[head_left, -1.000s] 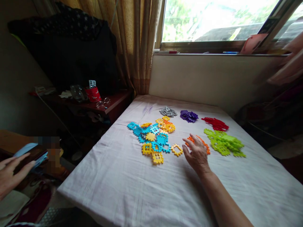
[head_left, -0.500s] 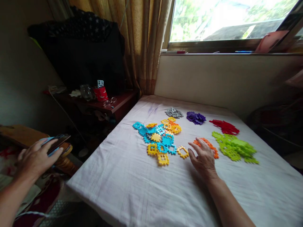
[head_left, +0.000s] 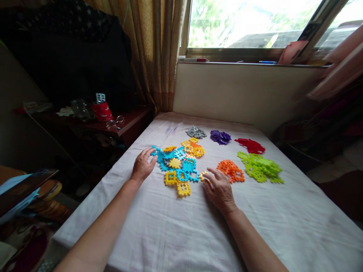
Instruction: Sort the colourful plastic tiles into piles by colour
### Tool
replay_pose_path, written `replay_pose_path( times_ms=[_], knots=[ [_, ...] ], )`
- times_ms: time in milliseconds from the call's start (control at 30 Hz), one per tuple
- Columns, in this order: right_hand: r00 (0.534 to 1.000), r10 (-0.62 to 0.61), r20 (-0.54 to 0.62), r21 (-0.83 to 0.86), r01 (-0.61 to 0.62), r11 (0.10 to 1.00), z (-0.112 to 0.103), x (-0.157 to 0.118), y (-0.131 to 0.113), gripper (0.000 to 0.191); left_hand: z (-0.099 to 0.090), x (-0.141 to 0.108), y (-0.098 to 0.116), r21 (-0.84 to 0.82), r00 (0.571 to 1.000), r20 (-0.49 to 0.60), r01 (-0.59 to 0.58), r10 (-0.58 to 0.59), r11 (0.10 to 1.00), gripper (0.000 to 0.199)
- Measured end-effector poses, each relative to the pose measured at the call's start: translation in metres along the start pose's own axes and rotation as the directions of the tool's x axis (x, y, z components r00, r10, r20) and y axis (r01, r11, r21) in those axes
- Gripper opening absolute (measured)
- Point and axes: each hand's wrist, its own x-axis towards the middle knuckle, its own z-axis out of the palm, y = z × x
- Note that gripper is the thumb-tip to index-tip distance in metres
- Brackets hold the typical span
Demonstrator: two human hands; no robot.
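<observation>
My left hand (head_left: pixel 144 164) is at the left edge of the blue pieces (head_left: pixel 188 165), its fingers apart and nothing seen in them. My right hand (head_left: pixel 219 189) is spread over a light orange frame piece (head_left: pixel 202 176), partly covering it, just left of the orange pile (head_left: pixel 230 170). Yellow pieces (head_left: pixel 183 188) lie in front of the blue ones, and yellow-orange ones (head_left: pixel 195 149) behind. Farther back are a grey pile (head_left: pixel 196 132) and a purple pile (head_left: pixel 220 137). A red pile (head_left: pixel 250 146) and a lime green pile (head_left: pixel 261 168) lie to the right.
The pieces lie on a bed-like surface with a pale sheet (head_left: pixel 159 226). At left, a dark red side table (head_left: pixel 133 122) bears a red cup (head_left: pixel 102 112) and glasses (head_left: pixel 115 121). A dark flat device (head_left: pixel 28 189) rests at the lower left, off the sheet.
My left hand has let go of the dark device at the left and moved right to the blue pieces. My right hand has shifted left onto the light orange frame piece. The view has turned right.
</observation>
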Motion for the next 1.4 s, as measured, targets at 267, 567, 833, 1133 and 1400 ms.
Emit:
replay_pose_path(
  times_ms=[267,567,833,1133,1400],
  knots=[
    [0.996,0.013,0.09,0.072,-0.02,0.997,-0.005,0.004,-0.01,0.025,0.049,0.002,-0.007,-0.113,0.973,-0.095,0.201,-0.212,0.973,0.043],
    [0.994,0.093,0.049,0.161,-0.1,0.982,0.008,0.0,-0.002,0.027,0.046,-0.002,0.003,-0.105,0.973,0.011,0.229,-0.229,0.968,0.044],
    [0.993,0.114,-0.037,0.296,-0.098,0.95,0.008,0.008,0.001,0.023,0.04,0.0,0.008,-0.165,0.936,0.038,0.352,-0.351,0.921,0.044],
    [0.939,0.139,0.316,0.089,-0.175,0.981,0.029,0.1,-0.003,0.024,0.044,0.001,0.005,-0.251,0.929,0.003,0.358,-0.37,0.899,0.042],
    [0.868,0.114,0.484,-0.007,-0.126,0.992,0.037,0.113,-0.018,0.02,0.047,0.0,0.002,-0.297,0.922,-0.001,0.368,-0.386,0.881,0.043]
  ],
)
